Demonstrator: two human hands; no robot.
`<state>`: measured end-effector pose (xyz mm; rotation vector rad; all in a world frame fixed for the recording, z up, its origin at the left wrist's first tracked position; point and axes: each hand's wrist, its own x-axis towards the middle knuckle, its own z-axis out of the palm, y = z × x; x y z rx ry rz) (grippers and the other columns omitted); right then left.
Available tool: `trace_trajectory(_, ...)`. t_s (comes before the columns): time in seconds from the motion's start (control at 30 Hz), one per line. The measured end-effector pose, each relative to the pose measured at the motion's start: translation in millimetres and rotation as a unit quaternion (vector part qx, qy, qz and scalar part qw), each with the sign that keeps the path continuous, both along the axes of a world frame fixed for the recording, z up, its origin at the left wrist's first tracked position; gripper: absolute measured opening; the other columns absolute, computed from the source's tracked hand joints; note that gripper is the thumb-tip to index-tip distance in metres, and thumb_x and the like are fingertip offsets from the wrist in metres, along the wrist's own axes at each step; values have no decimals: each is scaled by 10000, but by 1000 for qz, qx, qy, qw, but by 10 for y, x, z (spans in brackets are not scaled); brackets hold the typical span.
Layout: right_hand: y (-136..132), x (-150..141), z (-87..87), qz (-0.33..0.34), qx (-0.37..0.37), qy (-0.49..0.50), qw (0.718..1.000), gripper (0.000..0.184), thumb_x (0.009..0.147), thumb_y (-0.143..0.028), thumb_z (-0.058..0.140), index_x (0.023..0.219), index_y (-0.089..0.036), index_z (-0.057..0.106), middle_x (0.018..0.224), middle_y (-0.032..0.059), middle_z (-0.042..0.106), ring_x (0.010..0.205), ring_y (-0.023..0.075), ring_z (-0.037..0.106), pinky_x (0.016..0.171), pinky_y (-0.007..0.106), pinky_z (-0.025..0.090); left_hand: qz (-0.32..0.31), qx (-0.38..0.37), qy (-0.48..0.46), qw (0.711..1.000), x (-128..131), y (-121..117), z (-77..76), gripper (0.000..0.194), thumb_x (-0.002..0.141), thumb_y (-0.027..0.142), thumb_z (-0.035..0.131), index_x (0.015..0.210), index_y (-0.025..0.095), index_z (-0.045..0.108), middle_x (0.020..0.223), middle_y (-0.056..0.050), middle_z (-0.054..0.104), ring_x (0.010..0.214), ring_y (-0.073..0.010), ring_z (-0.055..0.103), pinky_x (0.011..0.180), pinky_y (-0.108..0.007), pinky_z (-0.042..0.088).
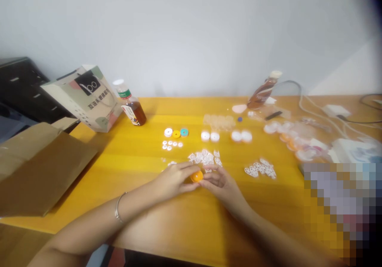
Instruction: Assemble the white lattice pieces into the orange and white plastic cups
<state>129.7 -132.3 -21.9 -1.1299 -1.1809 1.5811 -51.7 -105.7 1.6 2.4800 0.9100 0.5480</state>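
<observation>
The left hand pinches an orange disc over the near part of the desk, and the right hand has its thumb and fingertips closed on the disc's other edge. Just beyond them lies a scatter of white cut-outs; farther back, over there, three small wheels sit side by side, well apart from a standing bottle.

Bare tabletop separates the right hand from the white lattice pieces farther right. Just ahead of it and the left hand, white cut-outs block a low pass. Leftward, open surface reaches the cardboard box; a bottle stands toward the back.
</observation>
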Motion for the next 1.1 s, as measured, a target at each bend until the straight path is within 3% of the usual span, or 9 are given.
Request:
trace_trajectory(0.23, 27, 59, -1, 115, -12, -32, 993, 368, 669, -311, 673, 908, -221, 408, 645, -43, 640, 641, 131, 642, 652, 280, 503, -8, 3, 32, 999, 38, -103, -156, 178, 782, 262, 516, 907, 143, 560, 845, -63, 595, 731, -146, 561, 654, -261, 464)
trace_trajectory(0.4, 103, 170, 87, 145, 62, -177, 971, 292, 706, -355, 617, 929, -212, 495, 520, -59, 590, 478, 119, 567, 478, 225, 438, -22, 36, 66, 997, 63, -160, -191, 198, 788, 233, 491, 948, 138, 558, 832, -72, 588, 728, -154, 568, 645, -259, 464)
trace_trajectory(0.53, 299, 611, 246, 35, 156, -420, 893, 183, 712, -402, 577, 777, -231, 574, 518, -30, 586, 479, 135, 535, 469, 240, 385, -12, 91, 101, 991, 79, -188, -206, 225, 787, 219, 480, 981, 133, 553, 833, -84, 590, 729, -174, 571, 631, -278, 465)
trace_trajectory(0.63, 393, 1084, 293, -39, 129, -557, 819, 242, 691, -457, 571, 701, -215, 564, 593, 19, 621, 532, 175, 564, 478, 264, 378, -16, 122, 107, 987, 81, -191, -227, 242, 811, 248, 464, 1002, 126, 547, 833, -89, 592, 745, -181, 572, 645, -291, 469)
trace_trajectory(0.7, 402, 1316, 268, -45, 84, -605, 790, 323, 648, -525, 584, 724, -212, 562, 623, 31, 624, 552, 199, 575, 474, 277, 379, -21, 130, 117, 984, 82, -189, -239, 266, 828, 288, 458, 1022, 125, 537, 843, -91, 594, 752, -183, 574, 648, -297, 474)
trace_trajectory(0.8, 375, 1409, 216, -3, 64, -603, 795, 348, 640, -533, 584, 784, -217, 553, 637, 16, 615, 578, 197, 581, 512, 285, 401, -27, 138, 125, 982, 91, -195, -254, 292, 849, 325, 440, 1045, 125, 522, 864, -91, 597, 773, -185, 577, 664, -303, 482)
trace_trajectory(0.9, 356, 1287, 208, 29, 83, -593, 801, 236, 685, -448, 562, 739, -219, 535, 590, 4, 591, 558, 180, 565, 505, 272, 384, -35, 148, 114, 982, 105, -214, -253, 304, 864, 333, 421, 1057, 116, 512, 877, -97, 598, 793, -182, 577, 685, -301, 485)
trace_trajectory(1.03, 368, 1150, 197, 37, 126, -589, 797, 164, 740, -374, 503, 698, -217, 525, 622, 19, 591, 581, 162, 559, 518, 261, 367, -35, 131, 83, 987, 96, -189, -205, 436, 832, 479, 431, 1053, 113, 517, 890, -103, 594, 838, -198, 570, 721, -317, 484)
trace_trajectory(1.1, 381, 1126, 175, 36, 138, -585, 798, 171, 748, -371, 495, 692, -214, 532, 634, 20, 596, 581, 160, 553, 519, 258, 363, -7, 118, 63, 991, 69, -116, -181, 403, 847, 465, 410, 1026, 126, 534, 894, -97, 588, 854, -192, 564, 742, -320, 477)
